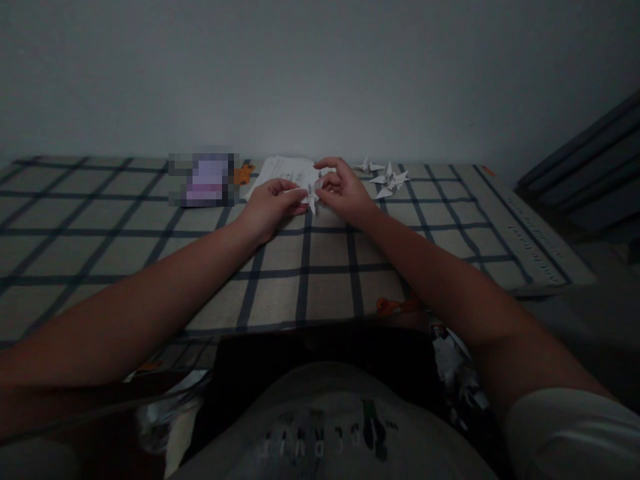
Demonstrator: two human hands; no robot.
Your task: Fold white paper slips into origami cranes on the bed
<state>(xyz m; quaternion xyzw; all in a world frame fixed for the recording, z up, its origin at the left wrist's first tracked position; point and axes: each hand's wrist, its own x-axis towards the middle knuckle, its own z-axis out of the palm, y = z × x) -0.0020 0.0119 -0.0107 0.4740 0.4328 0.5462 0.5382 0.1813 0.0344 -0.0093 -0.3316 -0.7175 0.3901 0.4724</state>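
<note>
My left hand [270, 203] and my right hand [343, 190] meet over a checked cloth [300, 267], both pinching a small white folded paper piece [311, 195] between their fingertips. The piece is held just above a white sheet of paper [285, 172] that lies flat behind my hands. Right of my right hand, several finished white folded paper figures [389, 179] rest on the cloth, one more [367, 165] slightly behind them.
A blurred-out purple object [205, 179] lies to the left of the sheet, with a small orange thing [243, 175] beside it. A plain wall stands behind the surface. Dark slatted furniture [590, 173] is at the right. The light is dim.
</note>
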